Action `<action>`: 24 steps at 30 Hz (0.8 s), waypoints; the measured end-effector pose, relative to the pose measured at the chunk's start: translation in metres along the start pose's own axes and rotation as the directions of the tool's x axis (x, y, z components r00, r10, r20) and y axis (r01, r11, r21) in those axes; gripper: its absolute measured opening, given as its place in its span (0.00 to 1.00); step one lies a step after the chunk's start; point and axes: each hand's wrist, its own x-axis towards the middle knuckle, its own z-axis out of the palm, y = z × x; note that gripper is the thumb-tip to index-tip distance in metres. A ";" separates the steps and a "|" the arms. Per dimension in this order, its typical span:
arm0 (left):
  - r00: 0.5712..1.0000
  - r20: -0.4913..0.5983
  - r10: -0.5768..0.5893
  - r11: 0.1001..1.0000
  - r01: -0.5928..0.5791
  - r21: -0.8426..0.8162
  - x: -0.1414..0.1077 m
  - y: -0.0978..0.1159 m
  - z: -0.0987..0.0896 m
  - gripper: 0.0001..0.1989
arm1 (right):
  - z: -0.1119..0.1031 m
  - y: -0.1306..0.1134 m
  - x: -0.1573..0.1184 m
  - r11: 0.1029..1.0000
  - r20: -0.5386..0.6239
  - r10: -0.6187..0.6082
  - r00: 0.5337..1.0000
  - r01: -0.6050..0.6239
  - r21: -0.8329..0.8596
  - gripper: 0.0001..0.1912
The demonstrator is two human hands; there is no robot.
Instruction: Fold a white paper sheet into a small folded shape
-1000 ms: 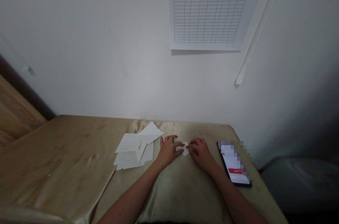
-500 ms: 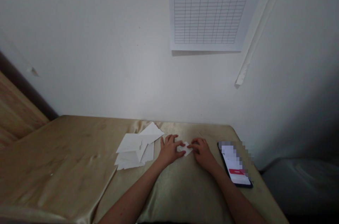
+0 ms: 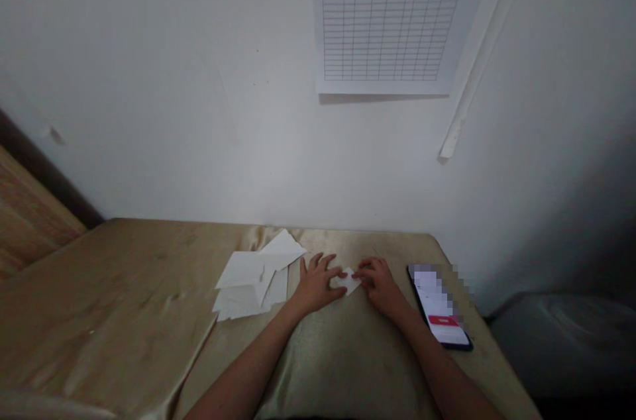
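- White paper, one small piece (image 3: 350,282), lies cornerwise on the counter (image 3: 358,357) between the two hands.
- Left hand (image 3: 314,285): thumb and forefinger set apart at the piece's left side, the other fingers (image 3: 328,260) spread and raised. Not clenched; whether the tips press or merely rest, cannot tell.
- Right hand (image 3: 380,285): fingers bent together, tips at the piece's right corner. Looks like contact; pinch or light press — cannot tell.
- Piece itself: probably next to weightless, thin, easily creased or torn. Looks folded, though too small to be sure; if so, layers should make it a little stiffer. Best held by opposite corners or edges, fingertips only.
- Footing: shiny tan cloth (image 3: 124,314) over the counter, likely slick and a little yielding — a light piece could skate unless one side is pinned.
- Just left of the left hand: loose white sheets (image 3: 242,272), overlapping at odd angles, some edges ragged.
- Right of the right hand, near the forearm: a phone (image 3: 437,304), screen up and lit, red bar toward its lower end, part of it blurred out.
- Farther out: pale wall (image 3: 199,75) behind, bearing a printed grid sheet (image 3: 387,29).
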 end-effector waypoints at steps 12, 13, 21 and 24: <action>0.999 0.029 0.034 0.998 -0.032 -0.054 0.002 -0.004 0.002 0.20 | -0.007 -0.004 0.001 0.999 0.003 -0.036 0.999 0.036 0.030 0.08; 0.999 0.032 0.035 0.998 -0.033 -0.055 0.002 -0.005 0.002 0.21 | -0.007 -0.004 0.001 0.999 0.003 -0.037 0.999 0.037 0.029 0.07; 0.998 0.060 0.034 0.997 -0.030 -0.065 0.002 -0.004 -0.001 0.25 | -0.005 -0.003 0.003 1.000 0.030 -0.007 1.000 0.007 -0.001 0.05; 0.997 0.066 0.030 0.997 -0.026 -0.068 0.002 -0.003 -0.002 0.25 | -0.004 -0.006 0.004 1.000 0.033 0.019 0.999 -0.019 -0.020 0.05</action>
